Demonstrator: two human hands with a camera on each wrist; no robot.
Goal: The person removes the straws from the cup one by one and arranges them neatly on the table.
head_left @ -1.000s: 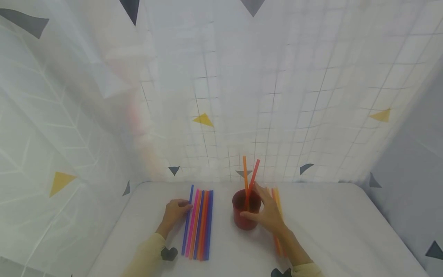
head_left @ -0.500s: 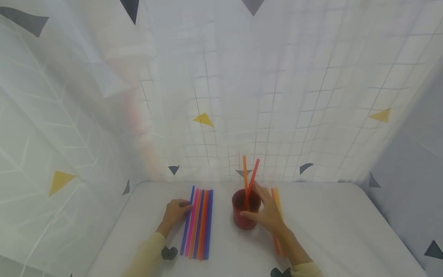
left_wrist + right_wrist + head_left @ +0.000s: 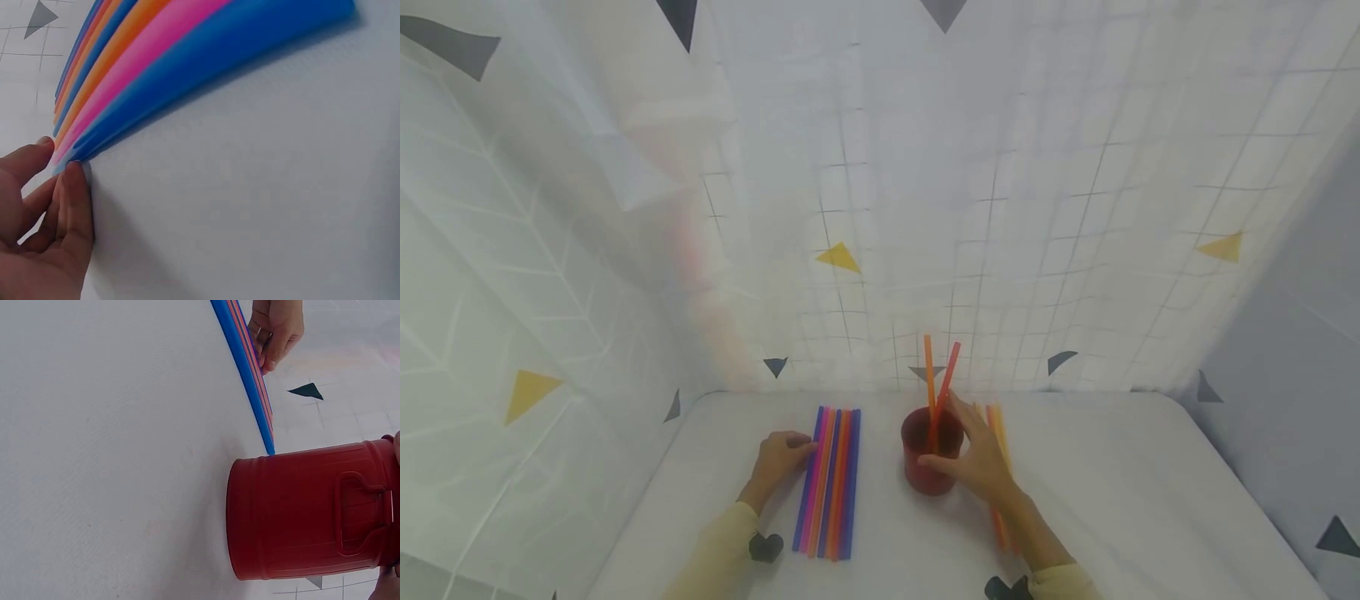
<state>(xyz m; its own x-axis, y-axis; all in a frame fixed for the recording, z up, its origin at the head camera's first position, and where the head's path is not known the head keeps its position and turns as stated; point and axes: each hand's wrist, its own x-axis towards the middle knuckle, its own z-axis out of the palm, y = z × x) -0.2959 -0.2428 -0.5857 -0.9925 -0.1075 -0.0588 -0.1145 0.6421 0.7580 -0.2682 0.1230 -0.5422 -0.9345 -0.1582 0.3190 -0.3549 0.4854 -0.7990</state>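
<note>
A row of drinking straws in blue, pink and orange (image 3: pixel 831 492) lies side by side on the white table. My left hand (image 3: pixel 781 461) is at the row's left side, its fingertips touching the outermost blue straw (image 3: pixel 187 81) near its far end; the thumb is close above. With thumb and fingers spread around the rim, my right hand (image 3: pixel 981 467) holds a small red bucket (image 3: pixel 927 479) standing upright. An orange straw (image 3: pixel 929 367) and a red straw (image 3: pixel 951 367) lean inside it. The bucket's side handle (image 3: pixel 361 515) shows in the right wrist view.
More straws, orange and yellow (image 3: pixel 998 425), lie right of the bucket, partly hidden under my right hand and forearm. White table surface (image 3: pixel 1112 475) extends to the right. A patterned white sheet (image 3: pixel 910 208) hangs behind the table.
The outermost blue straw has shifted slightly and now lies flush along the pink one, its far end closer to the row. Both hands have stayed nearly in place.
</note>
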